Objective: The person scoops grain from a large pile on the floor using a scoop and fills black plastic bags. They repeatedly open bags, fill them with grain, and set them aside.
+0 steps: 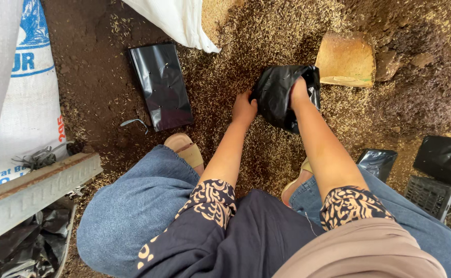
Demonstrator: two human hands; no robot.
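My left hand (244, 109) and my right hand (298, 92) both grip a small black plastic bag (282, 98) held low over the ground. The left hand pinches its left rim; the right hand's fingers reach inside its mouth. The bag hangs crumpled above a floor of soil mixed with rice husks (266, 46). A tan scoop-like container (346, 59) lies on the husks just beyond the bag.
A flat stack of black plastic bags (161, 85) lies at the left. White woven sacks (24, 87) stand at far left and top. A concrete bar (35, 190), more black bags (377, 162) and a black crate (431, 195) flank my knees.
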